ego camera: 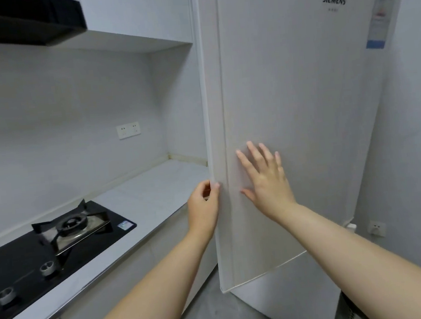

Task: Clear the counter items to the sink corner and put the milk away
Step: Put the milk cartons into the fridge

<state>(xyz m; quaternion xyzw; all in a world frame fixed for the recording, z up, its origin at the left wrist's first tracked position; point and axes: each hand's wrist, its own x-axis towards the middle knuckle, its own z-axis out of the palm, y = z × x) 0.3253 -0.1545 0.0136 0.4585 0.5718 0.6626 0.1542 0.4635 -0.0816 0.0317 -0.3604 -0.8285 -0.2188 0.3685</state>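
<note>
A tall white fridge fills the right half of the view, and its upper door (301,97) stands slightly ajar at the left edge. My left hand (203,206) grips that left edge of the door, fingers curled round it. My right hand (266,179) lies flat on the door's front with its fingers spread and straight. No milk shows anywhere in view. The fridge's inside is hidden behind the door.
To the left runs a pale counter (142,192) with a black gas hob (45,252) set into it. A black range hood (18,21) and white wall cupboards hang above. A wall socket (128,129) sits on the backsplash. Grey floor lies below the fridge.
</note>
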